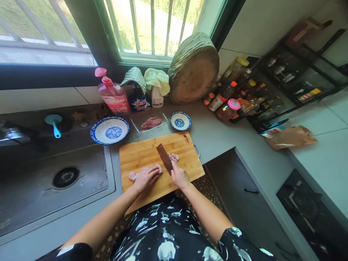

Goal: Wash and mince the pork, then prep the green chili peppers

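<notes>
Raw pink meat [135,175] lies on the near left part of a bamboo cutting board [144,154], with a small heap of cut pieces [173,157] just right of the blade. The left hand [146,177] rests flat on the meat, fingers together and curled slightly, pressing it to the board. The right hand [179,176] is closed around the handle of a cleaver [164,158], whose dark blade stands edge-down between the meat and the cut pieces. The board sits on a grey table [217,136], beside a sink [54,181] on the left.

Behind the board: a large blue-rimmed plate [95,132], a clear tray holding another piece of meat [151,123], and a small blue-patterned dish [180,120]. Further back, under the window, stand a pink pump bottle [112,95], a blue-labelled bottle [139,101], a white spray bottle [157,98] draped with a cloth, and a round wooden chopping block [194,70] leaning upright. Sauce bottles and jars [228,103] crowd the right corner.
</notes>
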Motion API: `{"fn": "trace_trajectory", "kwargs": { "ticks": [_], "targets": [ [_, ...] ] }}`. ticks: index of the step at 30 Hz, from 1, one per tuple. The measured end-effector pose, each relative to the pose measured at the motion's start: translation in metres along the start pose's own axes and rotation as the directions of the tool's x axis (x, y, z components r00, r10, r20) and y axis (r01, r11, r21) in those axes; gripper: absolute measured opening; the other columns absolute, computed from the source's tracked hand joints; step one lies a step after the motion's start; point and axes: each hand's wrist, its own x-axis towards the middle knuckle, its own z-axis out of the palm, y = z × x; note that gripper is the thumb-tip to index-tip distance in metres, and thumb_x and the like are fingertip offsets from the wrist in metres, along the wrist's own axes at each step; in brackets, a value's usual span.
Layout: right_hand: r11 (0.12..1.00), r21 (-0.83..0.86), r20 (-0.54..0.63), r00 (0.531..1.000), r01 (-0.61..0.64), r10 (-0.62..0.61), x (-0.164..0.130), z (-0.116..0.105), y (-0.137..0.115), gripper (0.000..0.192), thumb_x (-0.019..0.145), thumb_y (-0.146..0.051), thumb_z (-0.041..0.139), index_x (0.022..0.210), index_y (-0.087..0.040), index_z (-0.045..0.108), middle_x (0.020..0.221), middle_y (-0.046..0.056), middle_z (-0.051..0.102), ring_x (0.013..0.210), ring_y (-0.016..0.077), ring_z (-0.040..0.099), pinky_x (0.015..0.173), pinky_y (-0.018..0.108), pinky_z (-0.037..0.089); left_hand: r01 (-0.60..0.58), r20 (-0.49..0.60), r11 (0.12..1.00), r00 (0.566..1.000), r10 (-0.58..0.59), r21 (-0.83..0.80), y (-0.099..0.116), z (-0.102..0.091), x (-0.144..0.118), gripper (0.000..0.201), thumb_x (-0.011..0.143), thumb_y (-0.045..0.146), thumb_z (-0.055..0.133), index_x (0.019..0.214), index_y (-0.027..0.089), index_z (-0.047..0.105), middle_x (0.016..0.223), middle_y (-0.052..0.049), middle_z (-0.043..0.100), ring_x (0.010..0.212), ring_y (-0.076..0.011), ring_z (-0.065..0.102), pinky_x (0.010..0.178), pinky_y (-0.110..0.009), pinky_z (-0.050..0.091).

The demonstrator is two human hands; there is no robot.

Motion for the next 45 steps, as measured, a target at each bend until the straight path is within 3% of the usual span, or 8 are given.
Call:
{"fn": "trace_trajectory", "kwargs": {
  "ticks": [9, 13, 19, 26, 33, 39, 42, 45],
  "targets": [
    [0.987, -0.01, 0.086, 0.984, 0.16, -0.158, -0.014, -0.013, -0.006, 0.053, 0.086, -0.022, 0.036, 0.138, -0.02, 0.027, 0.099, 0.01, 0.066, 0.082, 0.0207, 0.064, 0.072, 0.028, 0.049, 0.045, 0.063, 0.998, 0.997, -0.048, 0.046, -0.003, 0.003, 0.005, 0.028, 0.089, 0.035, 0.043, 0.099, 0.018, 0.064, 0.108, -0.009, 0.063, 0.099, -0.0197, 0.06, 0.087, -0.036, 0.049],
    [0.99, -0.026, 0.141, 0.981, 0.138, -0.133, -0.025, -0.015, -0.004, 0.053, 0.087, -0.021, 0.036, 0.139, -0.019, 0.025, 0.09, 0.009, 0.068, 0.077, 0.0204, 0.065, 0.068, 0.027, 0.049, 0.035, 0.036, 0.998, 0.999, -0.036, 0.044, -0.004, 0.006, 0.003, 0.028, 0.089, 0.033, 0.042, 0.096, 0.017, 0.065, 0.105, -0.009, 0.065, 0.097, -0.0189, 0.061, 0.086, -0.034, 0.05],
    [0.987, -0.05, 0.129, 0.981, 0.151, -0.144, 0.005, -0.012, -0.025, 0.052, 0.087, -0.019, 0.035, 0.138, -0.018, 0.027, 0.101, 0.012, 0.065, 0.082, 0.0208, 0.064, 0.071, 0.029, 0.049, 0.025, 0.005, 1.0, 1.0, -0.025, 0.004, -0.001, 0.003, 0.005, 0.029, 0.09, 0.034, 0.041, 0.096, 0.019, 0.065, 0.101, -0.008, 0.067, 0.098, -0.0187, 0.061, 0.087, -0.034, 0.05],
    [0.991, -0.083, 0.156, 0.983, 0.106, -0.092, -0.022, -0.006, -0.015, 0.055, 0.085, -0.018, 0.037, 0.139, -0.017, 0.026, 0.093, 0.012, 0.066, 0.075, 0.0214, 0.065, 0.067, 0.029, 0.051, 0.031, -0.023, 1.0, 0.999, -0.031, -0.003, 0.001, 0.0, 0.009, 0.026, 0.088, 0.032, 0.044, 0.093, 0.018, 0.065, 0.101, -0.009, 0.066, 0.095, -0.0196, 0.062, 0.083, -0.034, 0.052],
    [0.995, 0.009, 0.04, 0.994, 0.101, -0.101, 0.024, 0.007, -0.019, 0.053, 0.086, -0.022, 0.039, 0.138, -0.018, 0.029, 0.1, 0.012, 0.065, 0.08, 0.0217, 0.064, 0.07, 0.03, 0.05, 0.028, 0.024, 0.999, 0.999, -0.027, -0.038, 0.001, 0.001, 0.003, 0.03, 0.09, 0.034, 0.039, 0.1, 0.02, 0.063, 0.105, -0.007, 0.065, 0.099, -0.019, 0.059, 0.087, -0.036, 0.049],
    [0.991, 0.105, -0.054, 0.995, -0.078, 0.084, 0.015, 0.002, 0.024, 0.053, 0.086, -0.024, 0.042, 0.138, -0.015, 0.031, 0.087, 0.009, 0.069, 0.08, 0.02, 0.064, 0.071, 0.027, 0.048, 0.065, 0.082, 0.998, 0.994, -0.066, 0.009, 0.011, 0.005, 0.023, 0.032, 0.091, 0.032, 0.034, 0.097, 0.02, 0.062, 0.099, -0.008, 0.064, 0.093, -0.0212, 0.056, 0.087, -0.041, 0.045],
    [0.993, 0.104, -0.076, 0.995, -0.056, 0.064, 0.011, 0.001, 0.021, 0.051, 0.087, -0.024, 0.04, 0.136, -0.015, 0.033, 0.091, 0.009, 0.068, 0.081, 0.0195, 0.064, 0.072, 0.026, 0.048, 0.084, 0.181, 0.996, 0.98, -0.087, 0.023, 0.014, 0.0, 0.036, 0.03, 0.09, 0.028, 0.035, 0.083, 0.019, 0.063, 0.086, -0.007, 0.062, 0.082, -0.0199, 0.055, 0.08, -0.039, 0.046],
    [0.997, 0.074, -0.082, 0.996, -0.013, 0.019, 0.004, 0.0, 0.006, 0.05, 0.088, -0.025, 0.037, 0.137, -0.016, 0.033, 0.095, 0.01, 0.067, 0.081, 0.0192, 0.064, 0.071, 0.026, 0.048, 0.085, 0.16, 0.995, 0.983, -0.094, 0.06, 0.015, -0.01, 0.032, 0.023, 0.086, 0.03, 0.045, 0.096, 0.018, 0.062, 0.103, -0.011, 0.059, 0.095, -0.0235, 0.053, 0.085, -0.042, 0.044]
  ]
}}
